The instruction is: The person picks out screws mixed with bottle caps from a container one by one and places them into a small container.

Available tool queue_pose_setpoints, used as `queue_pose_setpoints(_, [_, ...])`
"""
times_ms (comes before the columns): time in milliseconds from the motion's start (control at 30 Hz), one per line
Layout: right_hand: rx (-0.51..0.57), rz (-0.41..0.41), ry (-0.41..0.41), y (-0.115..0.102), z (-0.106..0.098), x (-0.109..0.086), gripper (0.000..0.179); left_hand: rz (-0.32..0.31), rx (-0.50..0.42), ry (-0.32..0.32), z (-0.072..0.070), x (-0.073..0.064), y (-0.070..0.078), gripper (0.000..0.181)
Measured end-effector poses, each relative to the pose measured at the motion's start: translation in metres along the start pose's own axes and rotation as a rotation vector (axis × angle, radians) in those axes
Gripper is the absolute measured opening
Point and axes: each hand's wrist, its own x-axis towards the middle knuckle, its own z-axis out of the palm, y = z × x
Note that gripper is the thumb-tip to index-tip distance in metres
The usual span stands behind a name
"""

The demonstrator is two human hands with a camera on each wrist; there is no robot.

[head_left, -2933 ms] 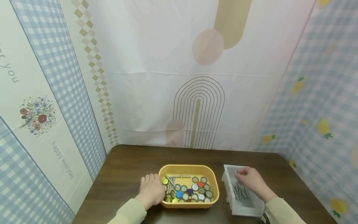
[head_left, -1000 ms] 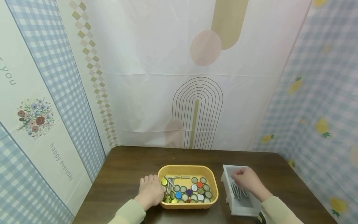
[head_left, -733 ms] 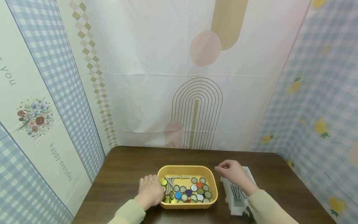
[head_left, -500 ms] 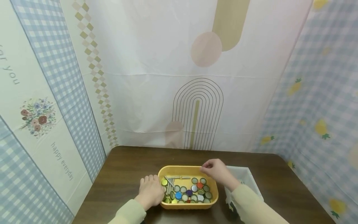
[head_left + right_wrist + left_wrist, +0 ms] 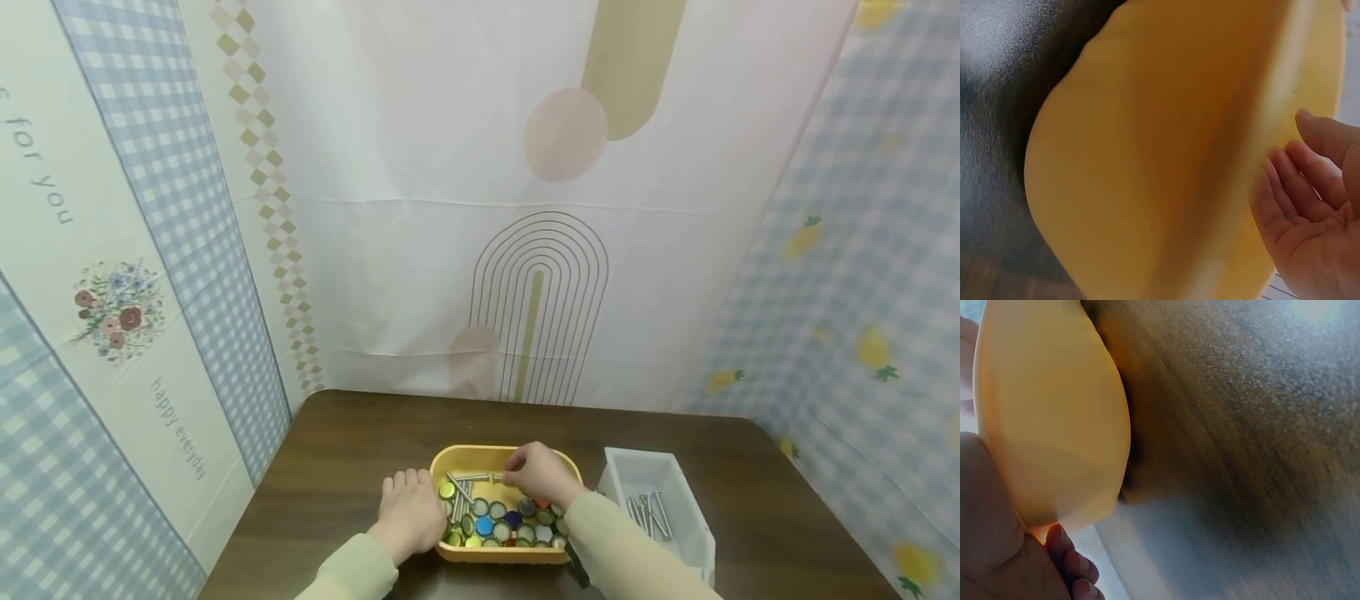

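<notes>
One bench [image 5: 352, 433] is carrying one yellow tray [image 5: 502, 557] and one white tray [image 5: 651, 473]. One blue cap [image 5: 483, 526] and one purple cap [image 5: 513, 519] are lying in the yellow tray; the left hand [image 5: 410, 508] is gripping its left end. The right hand [image 5: 542, 477] is reaching over it, fingers [image 5: 1316, 175] slightly parted, holding nothing visible.

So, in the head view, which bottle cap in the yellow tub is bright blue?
The blue cap left of the purple cap in the yellow tub; no other cap in view is bright blue.
</notes>
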Motion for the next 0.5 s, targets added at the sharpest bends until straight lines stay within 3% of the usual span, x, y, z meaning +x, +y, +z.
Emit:
queue_pose_setpoints(233, [-0.094, -0.045, 0.033, 0.000, 0.014, 0.004, 0.015, -0.009, -0.013, -0.021, -0.002, 0.000, 0.000, 0.034])
queue_pose_setpoints(500, [-0.132, -0.077, 0.072, 0.000, 0.023, 0.007, 0.013, -0.012, -0.005, -0.017, -0.003, -0.001, 0.001, 0.036])
